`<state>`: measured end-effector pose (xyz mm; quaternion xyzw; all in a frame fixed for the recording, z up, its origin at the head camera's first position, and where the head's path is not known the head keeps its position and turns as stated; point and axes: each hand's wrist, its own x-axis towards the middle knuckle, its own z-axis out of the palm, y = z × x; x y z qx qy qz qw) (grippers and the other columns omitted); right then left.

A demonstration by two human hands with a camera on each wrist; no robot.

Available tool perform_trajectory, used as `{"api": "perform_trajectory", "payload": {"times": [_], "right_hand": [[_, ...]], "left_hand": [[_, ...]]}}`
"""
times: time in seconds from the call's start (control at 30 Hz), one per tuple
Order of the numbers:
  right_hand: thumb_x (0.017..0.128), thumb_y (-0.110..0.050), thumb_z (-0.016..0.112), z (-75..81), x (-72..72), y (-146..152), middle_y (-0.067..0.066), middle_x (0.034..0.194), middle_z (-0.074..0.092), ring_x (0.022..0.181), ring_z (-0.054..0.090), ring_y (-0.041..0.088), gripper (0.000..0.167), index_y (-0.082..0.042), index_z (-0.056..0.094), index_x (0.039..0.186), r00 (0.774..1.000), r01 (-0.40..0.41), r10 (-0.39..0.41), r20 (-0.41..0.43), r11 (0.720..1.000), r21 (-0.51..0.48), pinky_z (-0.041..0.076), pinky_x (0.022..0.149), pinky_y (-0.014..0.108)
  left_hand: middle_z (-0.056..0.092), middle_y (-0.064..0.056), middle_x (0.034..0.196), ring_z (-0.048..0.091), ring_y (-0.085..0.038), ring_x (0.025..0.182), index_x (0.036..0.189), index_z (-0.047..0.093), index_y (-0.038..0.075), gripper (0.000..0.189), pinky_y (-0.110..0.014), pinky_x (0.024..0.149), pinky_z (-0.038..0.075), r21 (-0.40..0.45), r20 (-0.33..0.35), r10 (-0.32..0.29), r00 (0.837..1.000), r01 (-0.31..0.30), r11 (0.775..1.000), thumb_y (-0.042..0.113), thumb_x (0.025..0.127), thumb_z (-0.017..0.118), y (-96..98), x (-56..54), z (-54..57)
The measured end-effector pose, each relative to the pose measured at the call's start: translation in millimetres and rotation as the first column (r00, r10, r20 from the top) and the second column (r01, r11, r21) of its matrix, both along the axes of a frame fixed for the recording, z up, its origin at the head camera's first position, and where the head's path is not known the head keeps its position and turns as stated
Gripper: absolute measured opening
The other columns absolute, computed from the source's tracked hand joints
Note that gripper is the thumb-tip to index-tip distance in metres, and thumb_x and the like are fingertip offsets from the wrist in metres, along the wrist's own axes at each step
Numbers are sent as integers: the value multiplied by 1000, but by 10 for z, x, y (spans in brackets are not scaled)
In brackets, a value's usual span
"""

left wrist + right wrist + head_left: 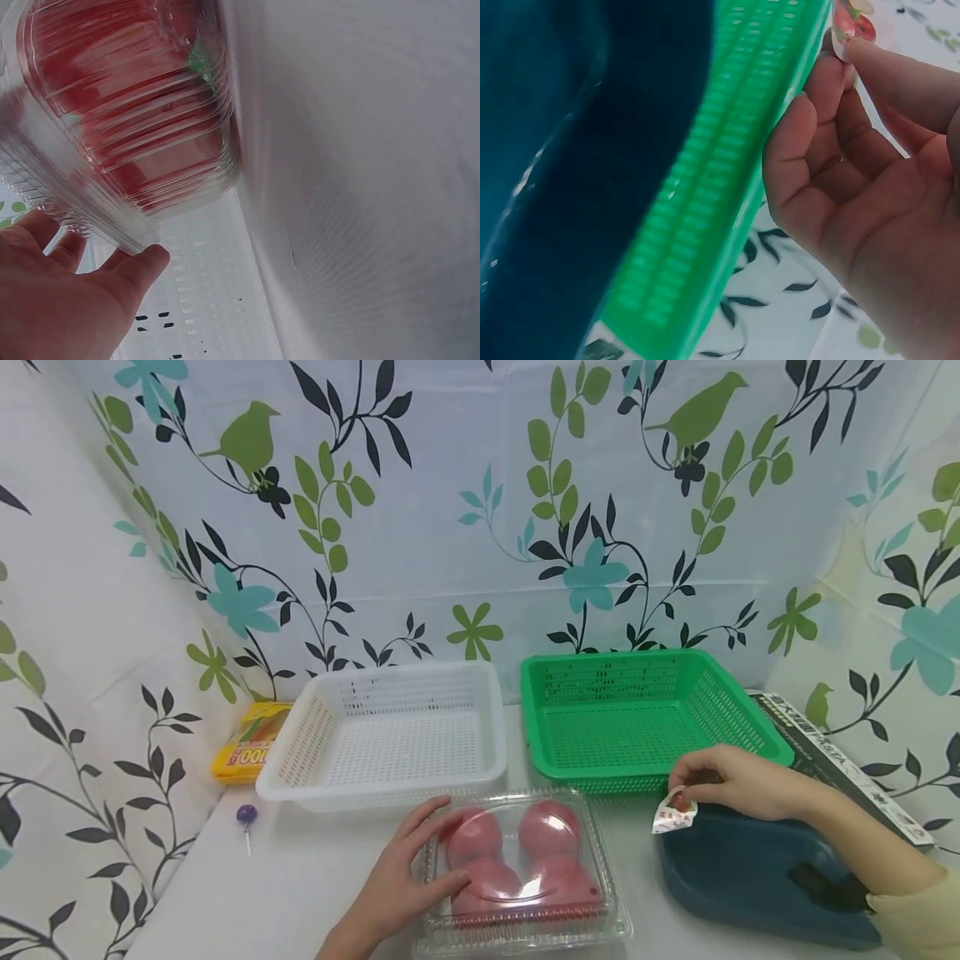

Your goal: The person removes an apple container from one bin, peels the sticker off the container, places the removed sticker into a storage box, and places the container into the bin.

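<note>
A clear plastic clamshell container [525, 927] with several round red things inside stands at the front middle of the table. My left hand [408, 868] rests on its left side, fingers spread and thumb on the lid; in the left wrist view the thumb and fingers lie along the lid's rim. My right hand [738, 781] pinches a small white printed label [675, 812] with a red picture between thumb and forefinger. It is over the back rim of the dark blue basin [735, 868], close to the front of the green basket [615, 727].
A white basket [405, 752] stands at the back left. Beside it are a yellow packet [251, 743] and a purple lollipop [246, 814]. Something dark [821, 885] lies in the basin. A long black-and-white box [840, 764] lies at the right, near the patterned cloth [450, 527].
</note>
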<state>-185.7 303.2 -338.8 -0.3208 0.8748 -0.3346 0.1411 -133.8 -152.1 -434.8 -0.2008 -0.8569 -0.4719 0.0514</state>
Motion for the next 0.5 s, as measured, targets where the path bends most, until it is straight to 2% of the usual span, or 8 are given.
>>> {"api": "perform_trajectory", "payload": {"times": [0.17,0.5], "right_hand": [[102,-10,61,-126,-5,186,-7,94,66,84,60,11,10,-15,69,103,1000,-27,27,-2,1000,-9,52,69,27],[98,-4,63,-474,-46,416,-7,89,65,78,56,5,8,-10,69,97,995,-64,66,72,998,-24,50,62,25]], "left_hand": [[42,2,155,36,-30,144,137,63,29,63,-64,109,34,9,10,1,1000,-1,1000,39,79,85,1,-9,-5],[43,2,155,37,-29,143,139,62,28,65,-64,108,35,0,-17,-11,1000,11,1000,39,79,85,-11,-7,-21]]}}
